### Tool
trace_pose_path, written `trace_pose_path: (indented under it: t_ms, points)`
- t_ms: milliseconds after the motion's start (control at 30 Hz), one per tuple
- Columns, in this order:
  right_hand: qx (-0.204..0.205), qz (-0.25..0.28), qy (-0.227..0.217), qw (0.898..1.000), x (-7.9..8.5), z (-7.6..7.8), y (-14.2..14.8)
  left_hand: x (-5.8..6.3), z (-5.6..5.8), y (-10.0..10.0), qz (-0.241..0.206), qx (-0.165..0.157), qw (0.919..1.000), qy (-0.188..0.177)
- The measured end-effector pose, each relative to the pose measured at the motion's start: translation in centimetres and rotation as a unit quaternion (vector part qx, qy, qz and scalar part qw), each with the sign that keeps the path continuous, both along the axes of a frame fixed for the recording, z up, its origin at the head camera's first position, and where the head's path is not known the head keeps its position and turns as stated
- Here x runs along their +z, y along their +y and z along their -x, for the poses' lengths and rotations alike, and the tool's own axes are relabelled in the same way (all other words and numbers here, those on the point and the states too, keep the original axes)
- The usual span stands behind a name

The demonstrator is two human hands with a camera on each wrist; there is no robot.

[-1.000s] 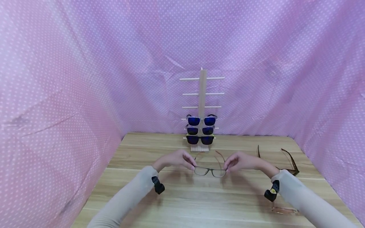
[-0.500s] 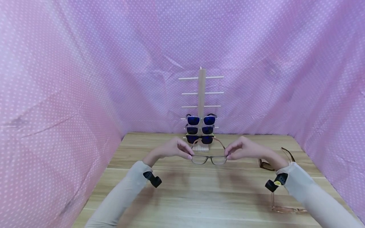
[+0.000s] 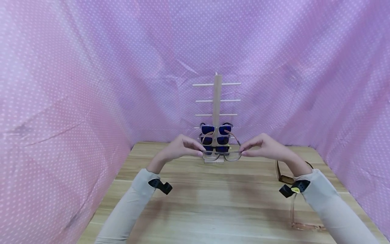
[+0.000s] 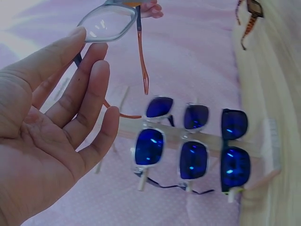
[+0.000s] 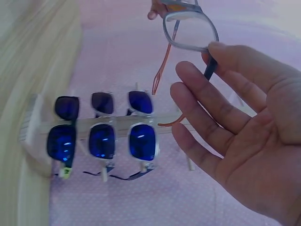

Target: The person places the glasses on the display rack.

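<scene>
My left hand (image 3: 182,148) and right hand (image 3: 264,147) hold a pair of grey-framed eyeglasses (image 3: 221,154) between them in the air. Thumb and forefinger of each pinch one outer corner of the frame, as the left wrist view shows at the near lens (image 4: 107,22). Orange-tipped temples (image 5: 162,70) point away from me, unfolded. Behind the eyeglasses stands a wooden display rack (image 3: 217,101) with white pegs. Three pairs of blue-lensed sunglasses hang on its lower pegs, the lowest a black-framed pair (image 4: 235,155); in the head view the eyeglasses partly overlap them.
On the wooden table (image 3: 213,210), brown-framed glasses (image 3: 286,179) lie at the right, partly behind my right forearm. Nearer me are pink clear-framed glasses (image 3: 306,226), partly covered by the sleeve. Pink dotted cloth (image 3: 137,67) hangs around the back and sides.
Both hands have raised the eyeglasses off the table area and moved them forward, up toward the rack. Their temples now overlap the hanging sunglasses in the head view.
</scene>
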State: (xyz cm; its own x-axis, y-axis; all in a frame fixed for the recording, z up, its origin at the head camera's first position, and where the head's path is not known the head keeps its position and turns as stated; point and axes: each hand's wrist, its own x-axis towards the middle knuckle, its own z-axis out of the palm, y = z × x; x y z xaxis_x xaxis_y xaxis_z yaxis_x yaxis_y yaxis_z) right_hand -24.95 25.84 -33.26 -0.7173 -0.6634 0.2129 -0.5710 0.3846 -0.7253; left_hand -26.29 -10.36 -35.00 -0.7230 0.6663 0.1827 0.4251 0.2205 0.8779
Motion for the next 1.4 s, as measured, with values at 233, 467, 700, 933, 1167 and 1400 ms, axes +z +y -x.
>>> trace_pose_path:
  t_ms: [233,467,700,933,1167,1400]
  points:
    - [-0.022,0.052,-0.001,0.998,1.1,-0.6,-0.1,1.1,-0.4,0.0,-0.040,0.030,0.9987,0.010]
    - [-0.050,0.066,0.039,0.996,1.9,-0.4,-0.8,2.0,-0.4,-0.3,-0.058,0.064,0.9958,0.028]
    - [-0.088,0.079,0.051,0.992,2.1,-0.3,-1.5,2.3,-0.2,-0.3,-0.082,0.084,0.9927,0.029]
    - [-0.117,0.097,0.043,0.988,2.0,0.0,-2.0,2.2,0.4,0.1,-0.118,0.115,0.9854,0.040]
    - [-0.154,0.134,0.029,0.978,1.7,0.8,-2.7,2.3,0.8,0.7,-0.141,0.157,0.9763,0.048]
    - [-0.167,0.157,0.031,0.973,1.5,1.5,-3.0,2.0,1.4,1.4,-0.168,0.165,0.9710,0.043]
